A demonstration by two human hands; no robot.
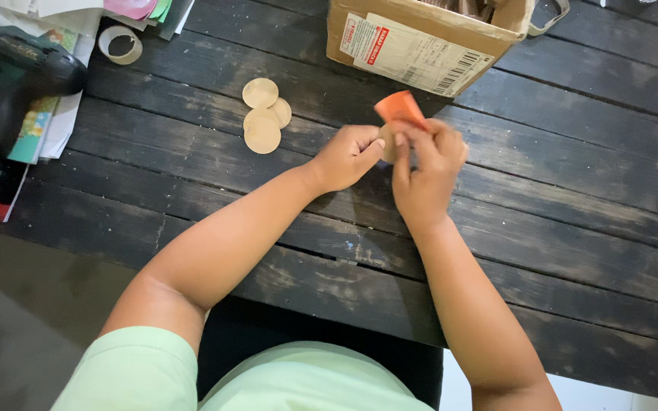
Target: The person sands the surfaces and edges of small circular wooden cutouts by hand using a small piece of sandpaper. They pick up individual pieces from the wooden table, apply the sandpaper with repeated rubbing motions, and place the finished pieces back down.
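My left hand (348, 156) grips a small round wooden disc (387, 144) by its edge, held above the dark plank table (573, 190). My right hand (428, 164) pinches a folded orange piece of sandpaper (400, 108) against that disc. Both hands meet in the middle of the view, just in front of a cardboard box. Three more pale wooden discs (263, 114) lie overlapping on the table to the left of my left hand.
An open cardboard box (420, 42) with a label stands at the back. A dark power drill (9, 84) lies on papers and books at the far left. A tape ring (120, 44) rests near them.
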